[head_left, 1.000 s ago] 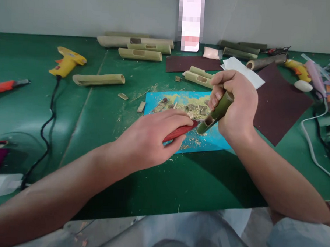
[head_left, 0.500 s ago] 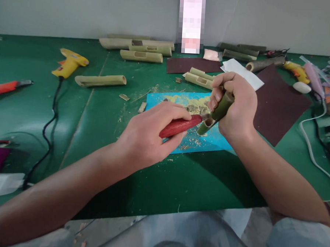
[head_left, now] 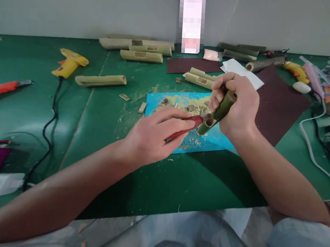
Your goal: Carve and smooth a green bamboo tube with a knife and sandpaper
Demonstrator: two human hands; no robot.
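Observation:
My left hand is closed around the red handle of a carving knife, whose short metal tip meets the edge of an opening cut in a green bamboo tube. My right hand grips that tube, which slants with its lower end near the blue sheet. Bamboo shavings and small chips are scattered over the sheet under both hands. The exact contact of blade and bamboo is partly hidden by the fingers and tube.
Behind lie several cut bamboo tubes. A yellow glue gun and a red-handled tool are at left. Dark brown sheets, white paper and a white cable occupy the right side of the green table.
My left hand has shifted slightly right and its fingers have moved forward over the knife handle, which shows less now. The bamboo tube and right hand have moved slightly right.

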